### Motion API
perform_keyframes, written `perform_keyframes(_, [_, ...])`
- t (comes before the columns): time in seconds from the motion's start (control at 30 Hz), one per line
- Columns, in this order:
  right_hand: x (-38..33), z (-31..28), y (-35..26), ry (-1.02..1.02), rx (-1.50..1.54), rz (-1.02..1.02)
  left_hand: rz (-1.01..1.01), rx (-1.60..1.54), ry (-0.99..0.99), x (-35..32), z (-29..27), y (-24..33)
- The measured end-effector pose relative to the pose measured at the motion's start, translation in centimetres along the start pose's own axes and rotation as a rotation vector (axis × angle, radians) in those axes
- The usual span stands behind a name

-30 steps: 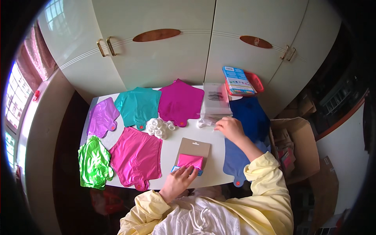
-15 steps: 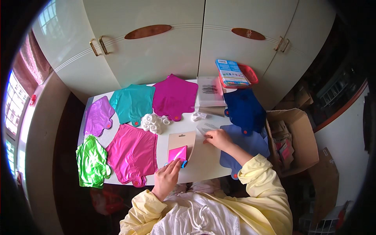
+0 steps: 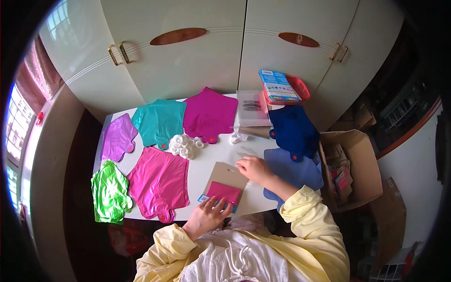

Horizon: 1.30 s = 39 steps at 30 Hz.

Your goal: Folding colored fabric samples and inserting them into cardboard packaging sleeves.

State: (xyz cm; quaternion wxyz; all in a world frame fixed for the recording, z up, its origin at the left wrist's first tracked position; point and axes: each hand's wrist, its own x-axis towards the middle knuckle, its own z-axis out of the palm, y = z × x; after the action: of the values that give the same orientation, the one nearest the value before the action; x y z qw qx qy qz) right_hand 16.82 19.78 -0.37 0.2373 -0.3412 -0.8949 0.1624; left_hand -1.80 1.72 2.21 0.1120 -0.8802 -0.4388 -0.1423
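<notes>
Here's your left hand (image 3: pixel 209 218), fingers loosely spread, laid on the near end of a pink packet (image 3: pixel 223 192), with nothing clenched in it! That packet sits on a tan card (image 3: pixel 224 173), right at the near side of the white table (image 3: pixel 260 202), in front of your body. The card lies at a slant, its hanging slot pointing away from you, a blue strip (image 3: pixel 203 198) showing by your fingers.

Over to your right hand (image 3: pixel 253 170): it's bent above the card's far right corner, fingers curled downward. Whether those fingertips pinch anything, I cannot tell. Just beyond them lies a clear plastic sleeve (image 3: pixel 245 152), partly covered by your hand.

Look left along the table, and there's a row of colour: a purple foil sheet (image 3: pixel 118 138), a teal foil sheet (image 3: pixel 159 123), a magenta foil sheet (image 3: pixel 211 114), with a green foil sheet (image 3: pixel 109 192) and a large pink foil sheet (image 3: pixel 159 182) nearer you. White rings (image 3: pixel 182 146) are heaped between. On your right, a navy sheet (image 3: pixel 295 131) lies beyond a pale blue sheet (image 3: pixel 296 171), and an open cardboard box (image 3: pixel 364 169) stands beside the table.
</notes>
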Motion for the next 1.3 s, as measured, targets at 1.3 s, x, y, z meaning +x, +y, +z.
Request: perform_keyframes(1.3, [-1.6,0.7,-4.6,0.108,-0.285,-0.263,0.030,0.066,0.119,2.3,3.1,-0.9])
